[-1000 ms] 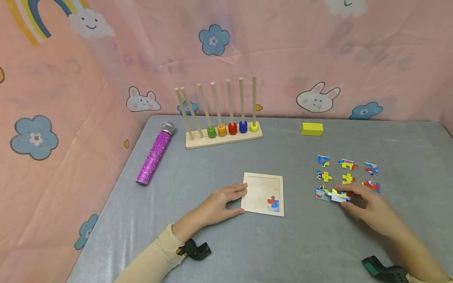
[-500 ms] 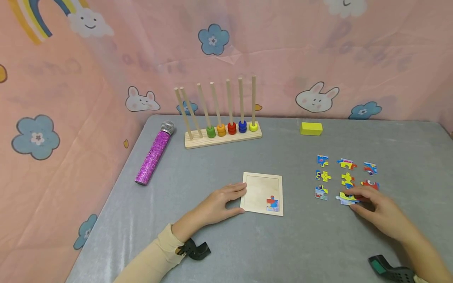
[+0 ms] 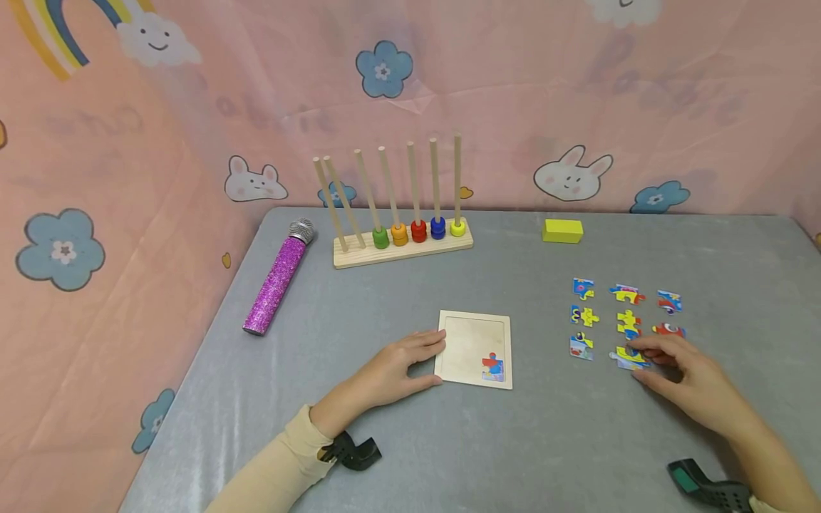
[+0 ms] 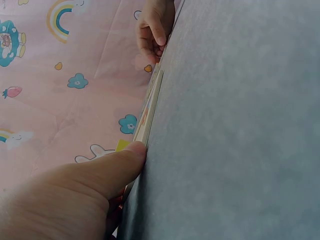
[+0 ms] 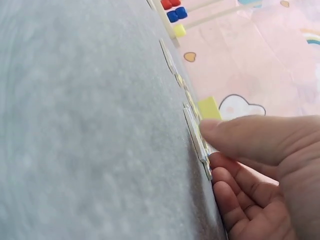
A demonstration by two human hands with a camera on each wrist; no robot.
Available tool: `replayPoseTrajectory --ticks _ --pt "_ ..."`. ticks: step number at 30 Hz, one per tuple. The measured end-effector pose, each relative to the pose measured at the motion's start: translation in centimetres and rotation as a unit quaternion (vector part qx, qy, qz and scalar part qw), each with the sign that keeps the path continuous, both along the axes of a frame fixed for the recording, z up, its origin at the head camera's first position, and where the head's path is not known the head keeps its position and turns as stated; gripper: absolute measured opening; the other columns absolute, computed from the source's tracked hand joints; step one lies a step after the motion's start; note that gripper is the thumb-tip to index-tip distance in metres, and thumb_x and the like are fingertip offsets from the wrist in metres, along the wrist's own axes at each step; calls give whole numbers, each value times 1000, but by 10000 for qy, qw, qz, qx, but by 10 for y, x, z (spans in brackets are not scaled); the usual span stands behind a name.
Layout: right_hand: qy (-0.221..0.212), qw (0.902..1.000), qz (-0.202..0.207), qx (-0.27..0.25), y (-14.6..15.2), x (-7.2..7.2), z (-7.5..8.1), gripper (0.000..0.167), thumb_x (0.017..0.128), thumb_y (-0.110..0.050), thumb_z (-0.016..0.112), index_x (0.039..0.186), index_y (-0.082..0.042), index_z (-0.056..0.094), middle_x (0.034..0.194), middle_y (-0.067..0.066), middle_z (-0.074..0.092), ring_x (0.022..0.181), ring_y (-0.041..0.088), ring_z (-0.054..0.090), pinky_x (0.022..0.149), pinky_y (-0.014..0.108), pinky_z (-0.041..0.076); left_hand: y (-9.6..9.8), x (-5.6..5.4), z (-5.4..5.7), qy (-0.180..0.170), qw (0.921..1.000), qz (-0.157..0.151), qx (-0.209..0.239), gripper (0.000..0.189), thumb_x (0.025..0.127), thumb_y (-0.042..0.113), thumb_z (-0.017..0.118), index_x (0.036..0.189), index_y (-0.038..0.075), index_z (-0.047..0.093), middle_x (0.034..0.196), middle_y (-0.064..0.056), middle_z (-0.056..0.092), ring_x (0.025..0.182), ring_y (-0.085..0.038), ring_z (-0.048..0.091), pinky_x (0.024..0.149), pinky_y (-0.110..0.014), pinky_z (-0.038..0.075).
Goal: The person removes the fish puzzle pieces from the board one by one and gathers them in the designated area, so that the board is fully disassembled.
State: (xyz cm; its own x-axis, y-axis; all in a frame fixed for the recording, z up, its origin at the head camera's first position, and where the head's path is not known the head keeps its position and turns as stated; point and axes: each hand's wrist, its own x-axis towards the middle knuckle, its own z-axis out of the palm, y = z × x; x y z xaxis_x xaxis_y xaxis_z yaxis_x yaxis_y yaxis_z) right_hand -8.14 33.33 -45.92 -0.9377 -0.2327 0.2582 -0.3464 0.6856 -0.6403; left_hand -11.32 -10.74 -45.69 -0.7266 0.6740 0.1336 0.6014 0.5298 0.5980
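Observation:
On the grey table in the head view lies a square wooden puzzle tray (image 3: 465, 335) with one red-and-blue piece (image 3: 492, 368) in its lower right corner. My left hand (image 3: 398, 367) touches the tray's left edge, thumb near the lower left corner and fingertips on the rim. To the right, several jigsaw pieces lie in rows. My right hand (image 3: 695, 385) is at a yellow-and-blue puzzle piece (image 3: 625, 358) in the front row, pinching it between thumb and index finger. The right wrist view shows this piece (image 5: 193, 132) flat on the table beside the thumb, other fingers curled below.
Behind the tray stands a wooden peg rack (image 3: 404, 251) with coloured beads. A glittery purple microphone (image 3: 276, 288) lies at the far left. At the back right sits a yellow block (image 3: 562, 231). Pink patterned cloth (image 3: 487, 92) hangs behind the table.
My right hand has shifted slightly right with the yellow-and-blue puzzle piece, away from the front-row piece on its left. The piece was tilted and now lies flat. My left hand stays at the tray.

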Motion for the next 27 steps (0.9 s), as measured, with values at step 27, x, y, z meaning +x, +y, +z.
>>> replayPoseTrajectory --ticks 27 --pt "-382 9877 1355 -682 -61 -10 28 53 77 5 73 126 -2 55 124 -6 60 111 -8 54 92 2 37 -1 0 2 -50 9999 2 -130 60 87 28 69 138 4 48 147 -4 43 138 -17 38 114 -34 29"
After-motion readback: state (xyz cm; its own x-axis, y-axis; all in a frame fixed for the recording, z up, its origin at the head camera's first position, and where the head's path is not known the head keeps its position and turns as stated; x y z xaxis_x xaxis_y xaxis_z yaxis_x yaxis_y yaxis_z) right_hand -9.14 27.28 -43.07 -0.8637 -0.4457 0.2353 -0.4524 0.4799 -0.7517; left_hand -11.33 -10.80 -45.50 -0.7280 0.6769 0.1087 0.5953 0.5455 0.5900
